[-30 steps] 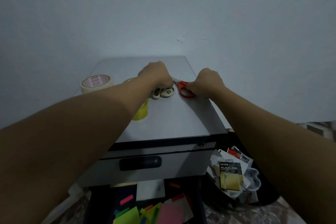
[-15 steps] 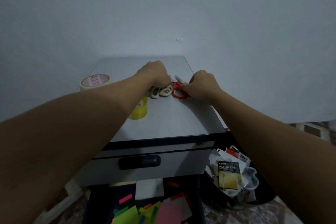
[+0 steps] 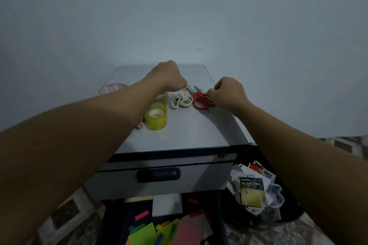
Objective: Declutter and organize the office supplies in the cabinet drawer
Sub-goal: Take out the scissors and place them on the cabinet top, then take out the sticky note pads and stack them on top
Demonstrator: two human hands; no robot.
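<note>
left hand grip clamped on cream scissors, right hand pinching red scissors handle

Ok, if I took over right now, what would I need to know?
Left hand pinches the cream scissors near the blades, on the cabinet top.
Right hand grips the red scissors beside them.
Also on top: yellow tape, masking tape.
Drawer closed; sticky notes lie jumbled below it.
Done: scissors and tapes are out on top.
Left: pair up the scissors, sort the notes.
</note>
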